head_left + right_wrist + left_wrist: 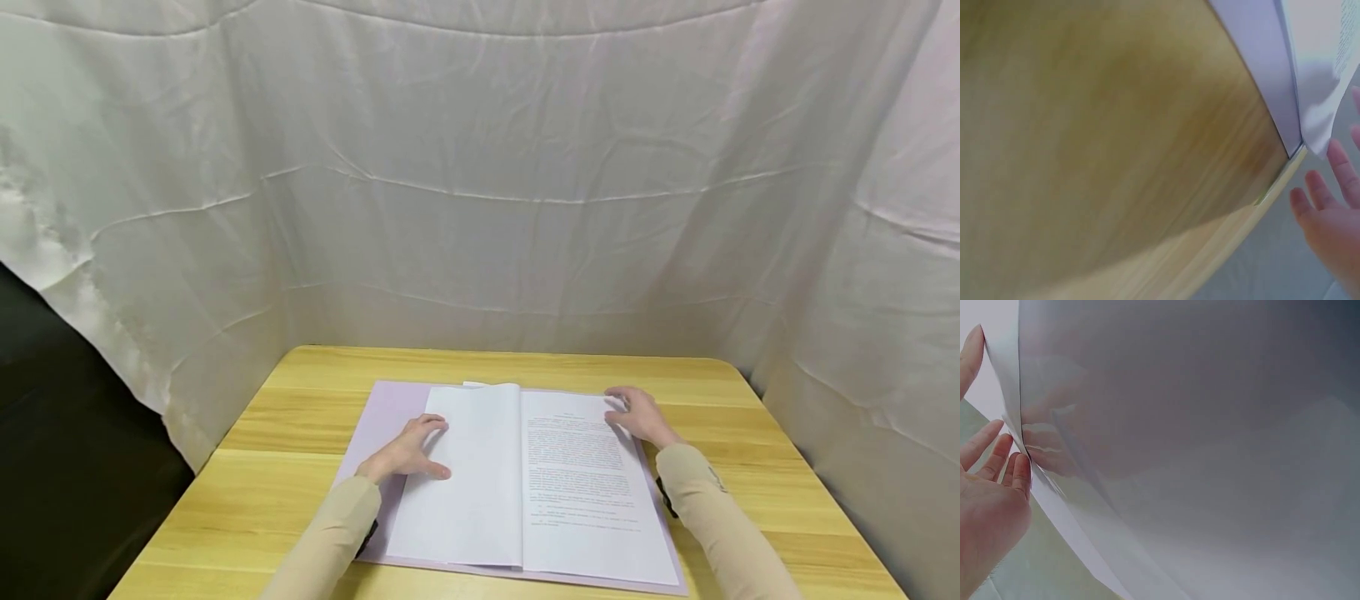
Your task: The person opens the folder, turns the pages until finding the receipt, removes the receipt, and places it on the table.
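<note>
An open lilac folder (397, 404) lies on the table. Its left side shows a blank white page (480, 475), its right side a printed page (585, 492). In the left wrist view a glossy sheet (1179, 456) mirrors the fingers along its edge. My left hand (405, 454) touches the blank page's left edge, thumb spread away from the fingers. At the top right corner of the printed page is my right hand (641, 417), its fingers extended by the page edge. That page corner (1317, 134) bends up in the right wrist view; the thumb's contact is hidden there.
The wooden table (315, 425) has rounded far corners. Pale cloth (480, 250) hangs behind it and at both sides, with a black area (67, 467) at the left. A small white strip (474, 384) sticks out above the folder's top edge.
</note>
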Demonstrator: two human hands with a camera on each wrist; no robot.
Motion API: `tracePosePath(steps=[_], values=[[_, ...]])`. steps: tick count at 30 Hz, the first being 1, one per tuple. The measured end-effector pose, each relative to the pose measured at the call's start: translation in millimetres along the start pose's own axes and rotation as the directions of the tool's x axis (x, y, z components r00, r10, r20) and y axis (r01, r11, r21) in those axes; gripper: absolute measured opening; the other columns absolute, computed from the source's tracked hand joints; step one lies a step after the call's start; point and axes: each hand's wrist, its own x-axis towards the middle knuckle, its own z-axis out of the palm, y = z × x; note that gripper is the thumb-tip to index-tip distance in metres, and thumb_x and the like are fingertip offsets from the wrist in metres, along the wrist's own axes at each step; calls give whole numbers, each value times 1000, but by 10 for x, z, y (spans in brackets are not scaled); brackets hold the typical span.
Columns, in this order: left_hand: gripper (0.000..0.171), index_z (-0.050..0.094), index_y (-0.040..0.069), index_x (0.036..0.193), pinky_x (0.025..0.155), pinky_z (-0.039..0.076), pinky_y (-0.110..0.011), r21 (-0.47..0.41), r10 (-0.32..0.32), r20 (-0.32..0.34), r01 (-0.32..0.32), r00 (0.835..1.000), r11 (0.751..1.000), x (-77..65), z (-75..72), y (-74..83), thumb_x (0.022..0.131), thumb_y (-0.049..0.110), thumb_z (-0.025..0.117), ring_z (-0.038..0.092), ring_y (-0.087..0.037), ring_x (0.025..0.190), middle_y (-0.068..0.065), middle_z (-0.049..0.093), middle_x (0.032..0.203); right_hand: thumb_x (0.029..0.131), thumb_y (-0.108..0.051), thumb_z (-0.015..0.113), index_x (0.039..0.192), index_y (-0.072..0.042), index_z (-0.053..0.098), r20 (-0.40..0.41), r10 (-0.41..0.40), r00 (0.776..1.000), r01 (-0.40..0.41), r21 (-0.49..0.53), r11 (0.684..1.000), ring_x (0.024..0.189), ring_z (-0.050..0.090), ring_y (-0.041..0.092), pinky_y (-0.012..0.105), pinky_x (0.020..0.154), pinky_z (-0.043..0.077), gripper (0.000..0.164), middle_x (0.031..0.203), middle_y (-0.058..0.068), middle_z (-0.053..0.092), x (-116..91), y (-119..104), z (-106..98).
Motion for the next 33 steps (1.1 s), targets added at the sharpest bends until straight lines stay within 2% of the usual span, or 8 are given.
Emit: tracePosePath(steps=[4, 8, 12, 15, 20, 27, 33], values=[[83, 48, -5, 143, 117, 35, -63, 9, -11, -2, 11, 1000, 1000, 0, -1, 12, 75, 20, 89, 33, -44, 144, -19, 40, 154, 89, -5, 70, 130, 7, 60, -53, -10, 999, 10, 4, 1000, 128, 50, 52, 66, 110, 39, 44, 135, 33, 57, 15, 0, -9], [84, 47, -6, 143, 117, 35, -62, 9, -8, -2, 8, 1000, 1000, 3, -5, 19, 76, 20, 89, 33, -44, 143, -20, 40, 154, 88, -2, 69, 128, 7, 61, -98, 17, 995, -15, 23, 1000, 120, 54, 47, 62, 104, 43, 42, 129, 33, 59, 32, -29, -21], [83, 48, -7, 142, 116, 35, -63, 10, 4, -3, -4, 1000, 1000, 3, -5, 13, 75, 19, 89, 33, -45, 143, -21, 40, 153, 88, -2, 68, 131, 5, 59, -126, 84, 988, -81, 29, 996, 101, 56, 38, 48, 88, 49, 44, 114, 28, 62, 47, -60, -34], [83, 48, -7, 142, 116, 35, -64, 10, 14, -1, -14, 1000, 1000, 3, -4, 9, 74, 18, 90, 33, -46, 142, -22, 40, 152, 89, -2, 66, 132, 3, 59, -144, 123, 982, -120, 31, 992, 88, 53, 29, 37, 75, 43, 44, 97, 19, 59, 59, -74, -39], [84, 47, -9, 142, 116, 35, -64, 13, 31, -1, -31, 1000, 999, 12, -9, -1, 75, 18, 89, 33, -47, 142, -23, 40, 152, 89, -2, 65, 126, 3, 63, -186, 105, 977, -104, 17, 994, 76, 48, 23, 32, 70, 35, 37, 80, 8, 52, 77, -76, -55], [84, 47, -8, 142, 116, 35, -64, 22, 32, -1, -32, 999, 999, 15, -17, 0, 75, 18, 89, 34, -46, 142, -23, 40, 151, 95, -4, 61, 125, 1, 65, -182, 82, 980, -85, -6, 996, 72, 49, 23, 29, 62, 35, 31, 79, 11, 55, 68, -47, -75], [83, 48, -7, 142, 116, 34, -65, 12, 18, 8, -18, 1000, 1000, 2, -1, 9, 75, 18, 90, 33, -46, 142, -22, 39, 152, 98, -6, 58, 126, -3, 63, -178, 53, 983, -62, -48, 997, 71, 49, 23, 29, 63, 35, 29, 80, 12, 56, 43, -26, -49]])
